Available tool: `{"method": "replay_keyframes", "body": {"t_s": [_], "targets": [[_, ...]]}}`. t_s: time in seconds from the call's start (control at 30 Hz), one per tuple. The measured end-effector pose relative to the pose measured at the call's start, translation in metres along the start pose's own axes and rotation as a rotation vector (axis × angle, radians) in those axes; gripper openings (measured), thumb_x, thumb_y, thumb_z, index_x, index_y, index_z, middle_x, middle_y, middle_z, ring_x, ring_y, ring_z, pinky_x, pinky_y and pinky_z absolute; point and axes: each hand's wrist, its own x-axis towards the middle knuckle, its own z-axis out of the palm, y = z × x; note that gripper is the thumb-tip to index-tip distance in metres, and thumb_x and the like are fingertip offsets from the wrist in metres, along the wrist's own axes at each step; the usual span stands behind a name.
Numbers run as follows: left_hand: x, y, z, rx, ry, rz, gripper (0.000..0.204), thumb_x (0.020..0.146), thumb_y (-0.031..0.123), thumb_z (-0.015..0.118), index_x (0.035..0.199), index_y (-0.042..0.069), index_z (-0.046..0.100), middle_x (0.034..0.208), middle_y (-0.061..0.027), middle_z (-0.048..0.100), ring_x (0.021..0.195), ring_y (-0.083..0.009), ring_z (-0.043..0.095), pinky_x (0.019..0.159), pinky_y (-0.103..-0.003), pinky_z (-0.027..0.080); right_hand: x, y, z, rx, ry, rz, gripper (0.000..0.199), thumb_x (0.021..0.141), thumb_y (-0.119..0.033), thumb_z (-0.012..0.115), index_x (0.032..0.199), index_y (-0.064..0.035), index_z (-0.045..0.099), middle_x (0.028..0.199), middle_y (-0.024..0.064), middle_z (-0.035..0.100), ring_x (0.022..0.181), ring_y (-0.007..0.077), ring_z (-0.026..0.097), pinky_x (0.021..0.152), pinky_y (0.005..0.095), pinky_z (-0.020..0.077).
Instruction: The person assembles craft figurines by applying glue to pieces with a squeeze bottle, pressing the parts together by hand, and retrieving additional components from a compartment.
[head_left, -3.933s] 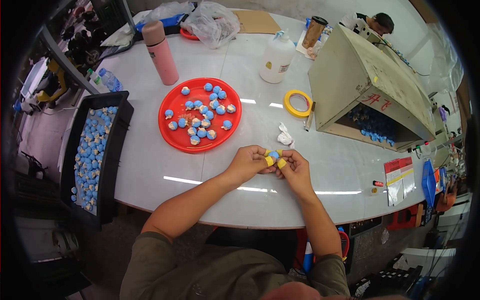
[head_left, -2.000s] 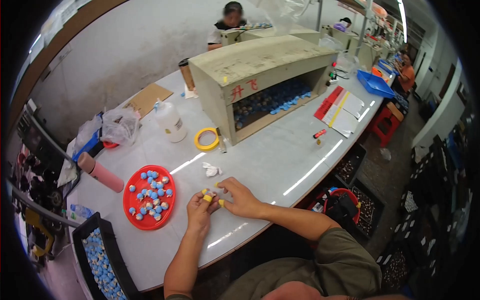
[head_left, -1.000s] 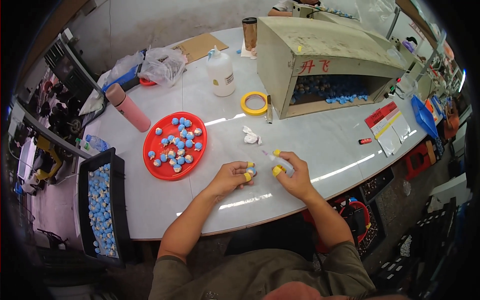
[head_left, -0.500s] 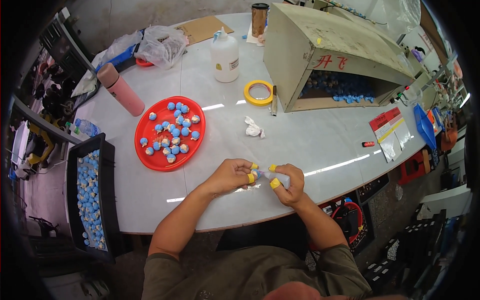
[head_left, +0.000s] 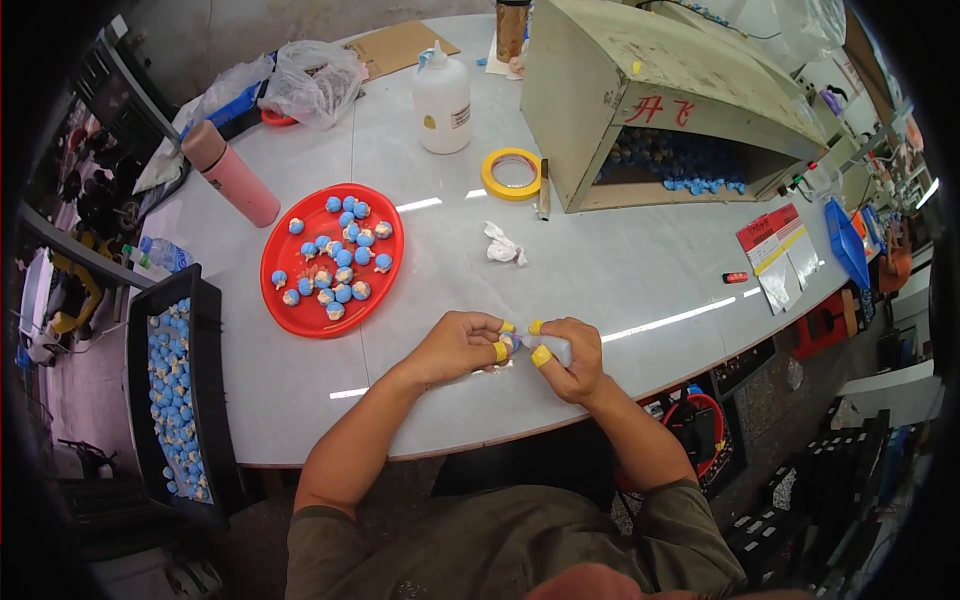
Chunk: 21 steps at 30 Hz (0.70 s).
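Observation:
Near the table's front edge, my left hand (head_left: 462,345) pinches a small blue and cream figure piece (head_left: 512,341) between yellow-wrapped fingertips. My right hand (head_left: 574,358), also with yellow wraps on thumb and finger, grips a small translucent squeeze bottle (head_left: 556,347). Its narrow tip points left and meets the figure piece, or comes very close to it; I cannot tell which. Left of my hands lies a round red plate (head_left: 283,316) bearing several similar blue and cream pieces (head_left: 345,258). Fingers cover most of the held piece.
A black bin (head_left: 212,340) full of such pieces stands at the left edge. Behind are a pink flask (head_left: 235,180), a white bottle (head_left: 442,105), yellow tape (head_left: 487,177) and crumpled tissue (head_left: 503,246). A beige box (head_left: 590,120) holds blue pieces; a red lighter (head_left: 735,278) lies right.
The whole view has shifted slightly, so the table things sit a little further left and up. Both hands keep their hold on the figure piece and the squeeze bottle.

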Motion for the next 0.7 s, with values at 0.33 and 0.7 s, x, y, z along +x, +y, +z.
{"method": "replay_keyframes", "body": {"t_s": [0.33,0.7], "targets": [[-0.002,0.005,0.003,-0.001,0.054,-0.028,0.033,0.086,0.009,0.066,0.113,-0.007,0.057,0.096,-0.0107,0.066,0.084,-0.0136,0.066,0.069,-0.021,0.052,0.001,-0.005,0.001,-0.134,0.032,-0.075,0.020,0.065,-0.005,0.069,0.082,0.0003,0.060,0.067,0.0125,0.061,0.049,0.0255,0.053,0.049,0.0320,0.0401],[0.000,0.001,0.001,-0.042,0.095,-0.013,0.033,0.087,0.010,0.065,0.112,-0.009,0.055,0.096,-0.0129,0.066,0.088,-0.0181,0.067,0.072,-0.024,0.054,0.003,-0.012,0.000,-0.230,-0.004,-0.125,0.020,0.065,-0.008,0.069,0.082,-0.0015,0.060,0.067,0.0088,0.061,0.049,0.0235,0.054,0.048,0.0313,0.0392]]}}
